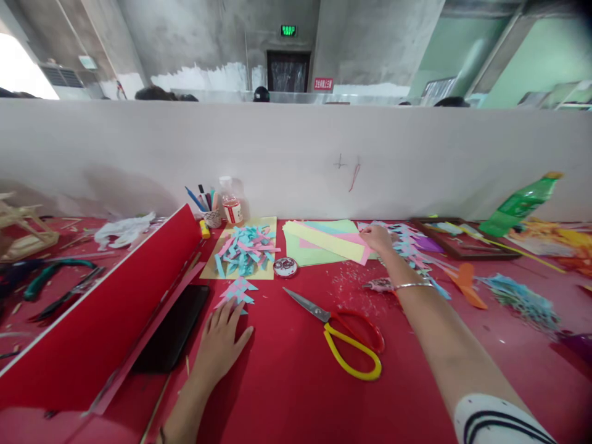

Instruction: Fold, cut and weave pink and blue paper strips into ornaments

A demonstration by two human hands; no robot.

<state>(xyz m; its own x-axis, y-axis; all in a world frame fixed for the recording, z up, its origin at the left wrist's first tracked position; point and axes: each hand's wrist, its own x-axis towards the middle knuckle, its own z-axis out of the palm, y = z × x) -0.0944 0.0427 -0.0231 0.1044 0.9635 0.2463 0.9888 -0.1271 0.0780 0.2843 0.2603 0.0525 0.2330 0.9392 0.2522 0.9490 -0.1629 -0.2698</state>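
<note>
My left hand lies flat with its fingers apart. Its fingertips touch a folded pink-and-blue paper piece on the red table. Farther off, my right hand has its fingers pinched together at the right end of the coloured paper sheets and a yellow paper strip; what they grip, if anything, is hidden. Between my arms lie open scissors with red and yellow handles. Beyond my left hand, blue and pink paper strips are heaped on a yellow sheet.
A red board leans beside a black phone on the left. A pen cup and a clear bottle stand by the white partition. At right are a wooden frame and a tilted green bottle.
</note>
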